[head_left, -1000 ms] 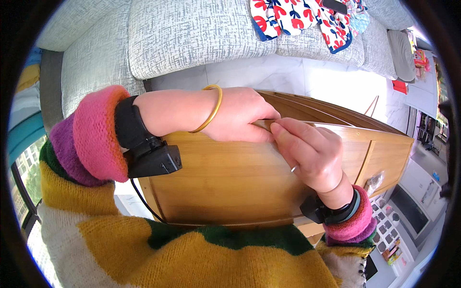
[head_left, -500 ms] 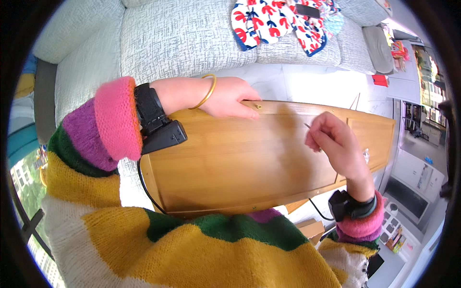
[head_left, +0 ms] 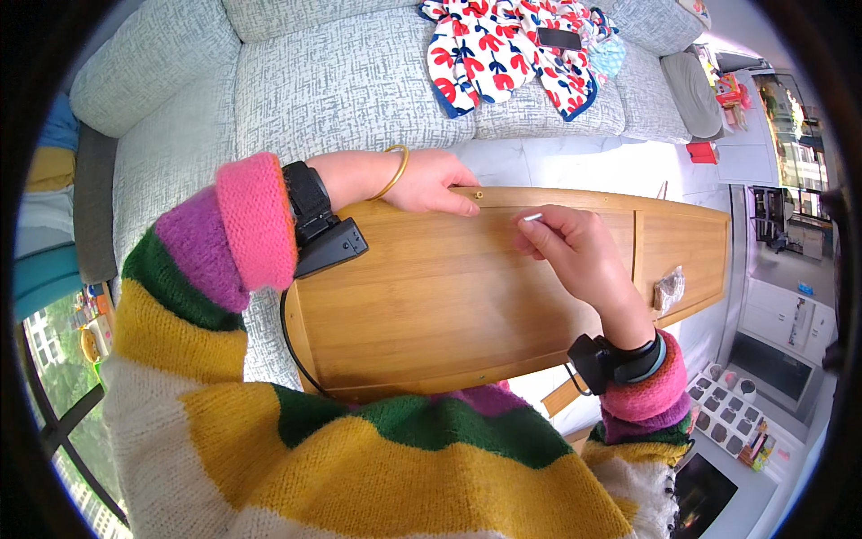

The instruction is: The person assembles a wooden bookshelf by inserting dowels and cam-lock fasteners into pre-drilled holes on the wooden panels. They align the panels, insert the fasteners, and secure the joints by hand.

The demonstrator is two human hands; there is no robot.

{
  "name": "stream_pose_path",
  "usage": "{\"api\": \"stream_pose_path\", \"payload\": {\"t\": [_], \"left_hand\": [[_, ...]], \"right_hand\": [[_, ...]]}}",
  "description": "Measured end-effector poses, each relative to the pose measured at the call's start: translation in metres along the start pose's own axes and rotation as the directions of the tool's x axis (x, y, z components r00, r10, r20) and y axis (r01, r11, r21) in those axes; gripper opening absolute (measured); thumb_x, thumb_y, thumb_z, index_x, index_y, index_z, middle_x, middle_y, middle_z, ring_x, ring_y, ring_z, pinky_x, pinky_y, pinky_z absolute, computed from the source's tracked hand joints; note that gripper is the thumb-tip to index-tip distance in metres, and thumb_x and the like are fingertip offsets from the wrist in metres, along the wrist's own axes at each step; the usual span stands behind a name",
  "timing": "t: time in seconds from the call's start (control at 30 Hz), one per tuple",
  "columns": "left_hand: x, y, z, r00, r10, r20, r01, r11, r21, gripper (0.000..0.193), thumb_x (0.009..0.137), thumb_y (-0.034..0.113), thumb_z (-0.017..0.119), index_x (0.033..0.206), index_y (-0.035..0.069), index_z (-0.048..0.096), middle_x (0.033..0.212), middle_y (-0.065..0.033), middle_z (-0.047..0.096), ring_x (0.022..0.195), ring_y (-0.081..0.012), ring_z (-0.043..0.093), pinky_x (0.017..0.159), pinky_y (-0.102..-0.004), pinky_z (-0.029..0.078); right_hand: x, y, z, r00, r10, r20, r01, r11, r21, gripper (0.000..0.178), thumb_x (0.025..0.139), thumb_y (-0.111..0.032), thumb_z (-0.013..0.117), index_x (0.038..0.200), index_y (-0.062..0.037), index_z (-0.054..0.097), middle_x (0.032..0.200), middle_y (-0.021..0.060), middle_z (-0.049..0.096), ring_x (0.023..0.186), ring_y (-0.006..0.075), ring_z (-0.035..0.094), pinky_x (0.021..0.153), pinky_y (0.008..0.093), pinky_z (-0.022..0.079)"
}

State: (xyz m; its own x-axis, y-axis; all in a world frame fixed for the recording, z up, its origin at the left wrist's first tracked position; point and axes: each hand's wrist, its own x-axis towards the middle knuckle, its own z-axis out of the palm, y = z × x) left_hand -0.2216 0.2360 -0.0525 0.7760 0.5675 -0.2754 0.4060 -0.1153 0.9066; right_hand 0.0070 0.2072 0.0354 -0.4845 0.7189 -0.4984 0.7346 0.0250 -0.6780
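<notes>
A long wooden panel (head_left: pixel 431 296) with raised edge strips lies across in front of me. My left hand (head_left: pixel 426 182) grips its far edge, thumb on top and the other fingers over the rim. Just right of that thumb, a small brass-coloured fitting (head_left: pixel 479 195) sits in the edge strip. My right hand (head_left: pixel 575 251) is raised over the panel, thumb and fingers pinched round a small silvery metal pin (head_left: pixel 532 217). Its light tip pokes out toward the fitting, apart from it. The rest of the pin is hidden in my fingers.
A clear plastic bag of small parts (head_left: pixel 669 289) lies on the panel's right section, beyond a crossbar (head_left: pixel 637 247). Behind the panel stands a grey sofa (head_left: pixel 350 81) with a patterned blanket (head_left: pixel 485 58) and a dark phone (head_left: pixel 559 39) on it.
My right hand has moved left over the panel, closer to my left hand, bringing the pin with it. My left hand keeps its grip on the far edge. The bag has come into fuller view.
</notes>
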Motion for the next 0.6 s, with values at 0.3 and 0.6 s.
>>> {"api": "stream_pose_path", "payload": {"t": [0.3, 0.6], "left_hand": [[0.001, 0.003, -0.003, 0.999, -0.047, 0.002, 0.046, 0.988, 0.15, 0.041, 0.085, 0.032, 0.058, 0.115, 0.004, 0.057, 0.089, -0.0147, 0.065, 0.077, -0.0216, 0.059, 0.071, -0.0321, 0.045], [0.001, 0.0, -0.001, 0.998, 0.043, -0.04, -0.04, 0.998, 0.056, 0.044, 0.085, 0.034, 0.058, 0.113, 0.001, 0.057, 0.09, -0.0165, 0.064, 0.079, -0.0246, 0.059, 0.072, -0.033, 0.046]], "right_hand": [[0.023, -0.013, 0.005, 0.931, -0.293, -0.217, 0.237, 0.939, -0.249, 0.013, 0.081, -0.012, 0.061, 0.09, -0.0032, 0.064, 0.071, 0.0148, 0.063, 0.062, 0.0323, 0.061, 0.057, 0.0358, 0.049], [0.035, -0.011, 0.011, 0.832, -0.513, -0.211, 0.395, 0.815, -0.425, 0.009, 0.078, -0.011, 0.064, 0.085, -0.0047, 0.066, 0.071, 0.0132, 0.062, 0.064, 0.0311, 0.06, 0.057, 0.0365, 0.048]]}}
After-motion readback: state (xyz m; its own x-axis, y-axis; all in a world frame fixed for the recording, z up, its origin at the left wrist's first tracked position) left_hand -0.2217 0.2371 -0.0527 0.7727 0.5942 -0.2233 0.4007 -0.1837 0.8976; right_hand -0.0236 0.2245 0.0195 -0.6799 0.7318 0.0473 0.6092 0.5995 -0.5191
